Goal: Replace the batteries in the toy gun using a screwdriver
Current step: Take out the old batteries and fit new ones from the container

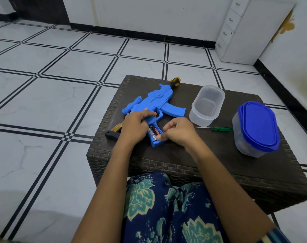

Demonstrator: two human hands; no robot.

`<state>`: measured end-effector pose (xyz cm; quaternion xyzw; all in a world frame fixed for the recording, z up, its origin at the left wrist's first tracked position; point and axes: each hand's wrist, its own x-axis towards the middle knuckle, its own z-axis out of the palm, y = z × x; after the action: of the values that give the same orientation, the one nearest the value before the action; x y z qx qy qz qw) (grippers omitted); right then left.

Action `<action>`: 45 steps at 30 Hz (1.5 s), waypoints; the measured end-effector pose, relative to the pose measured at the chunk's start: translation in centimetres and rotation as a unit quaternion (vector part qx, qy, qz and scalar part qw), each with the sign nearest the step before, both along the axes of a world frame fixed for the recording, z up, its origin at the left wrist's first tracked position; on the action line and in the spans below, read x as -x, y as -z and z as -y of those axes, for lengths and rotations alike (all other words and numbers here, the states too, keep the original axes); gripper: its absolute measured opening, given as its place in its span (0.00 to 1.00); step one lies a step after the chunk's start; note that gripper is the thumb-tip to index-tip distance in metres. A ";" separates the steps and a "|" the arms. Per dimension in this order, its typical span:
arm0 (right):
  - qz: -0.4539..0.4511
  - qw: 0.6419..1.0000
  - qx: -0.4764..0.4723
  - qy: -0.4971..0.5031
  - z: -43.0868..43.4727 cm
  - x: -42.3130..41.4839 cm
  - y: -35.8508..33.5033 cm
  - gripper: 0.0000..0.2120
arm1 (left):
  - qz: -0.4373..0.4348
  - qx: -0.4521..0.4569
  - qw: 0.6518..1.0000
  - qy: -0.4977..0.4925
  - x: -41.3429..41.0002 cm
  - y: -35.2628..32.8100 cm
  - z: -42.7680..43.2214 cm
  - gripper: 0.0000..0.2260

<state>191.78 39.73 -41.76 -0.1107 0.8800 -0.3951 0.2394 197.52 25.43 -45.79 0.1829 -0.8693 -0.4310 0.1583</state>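
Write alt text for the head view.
Two hands work on a blue toy gun on a dark wicker table: the left hand holds its body while the right hand, fingers curled, touches the opened grip, where a battery shows. A green screwdriver lies to the right, beside a clear tub and a blue-lidded container.

Head cam only: wide angle, looks fwd/down from above onto wicker table, close range.

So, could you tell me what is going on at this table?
A person is changing batteries in a blue toy gun lying on the wicker table. The left hand holds it; the right hand is curled at the open grip compartment, where a battery shows. The green screwdriver lies untouched nearby.
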 end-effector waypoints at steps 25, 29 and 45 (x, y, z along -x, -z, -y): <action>-0.122 0.990 0.045 0.056 -4.4 -0.2 1.2 0.01 | -0.017 0.020 0.994 -0.111 0.2 -0.6 -2.3 0.19; -0.167 0.983 -0.010 0.073 -5.2 0.0 0.7 0.03 | -0.030 0.102 0.992 -0.069 1.2 -0.5 -4.2 0.15; -0.320 0.873 -0.298 0.216 -13.4 2.4 -3.5 0.30 | -0.145 0.068 0.973 0.165 6.7 -2.2 -13.4 0.20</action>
<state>189.37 53.12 -38.27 0.0378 0.9865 -0.0992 -0.1246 190.78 38.80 -43.62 -0.0392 -0.8824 -0.4133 0.2213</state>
